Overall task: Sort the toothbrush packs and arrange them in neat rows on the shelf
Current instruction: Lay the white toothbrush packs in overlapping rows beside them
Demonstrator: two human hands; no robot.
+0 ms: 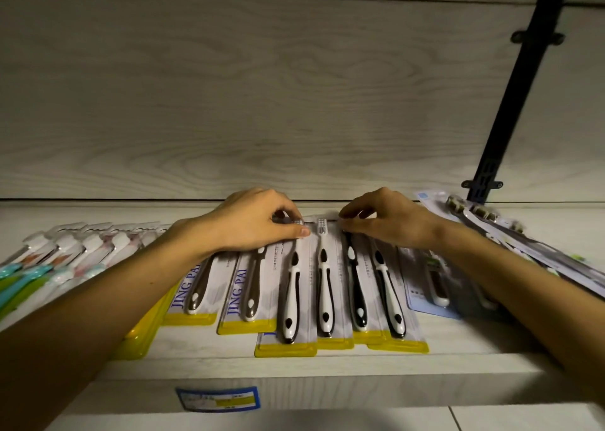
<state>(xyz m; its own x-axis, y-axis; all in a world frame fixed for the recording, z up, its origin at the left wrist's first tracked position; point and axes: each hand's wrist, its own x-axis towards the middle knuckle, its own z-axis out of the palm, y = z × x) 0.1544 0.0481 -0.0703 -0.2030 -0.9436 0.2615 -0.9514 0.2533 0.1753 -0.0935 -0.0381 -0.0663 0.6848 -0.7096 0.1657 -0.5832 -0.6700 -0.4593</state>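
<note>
Blue pack (429, 286) beside R hand (389, 219)

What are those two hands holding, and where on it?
Both the left hand and right hand pinch the far top edges of the yellow-trimmed toothbrush packs, near the brush heads.

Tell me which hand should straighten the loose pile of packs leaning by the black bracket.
Probably the right hand: it rests beside the tilted pile near the black bracket. The left hand pinches yellow-edged packs mid-shelf, farther away.
</note>
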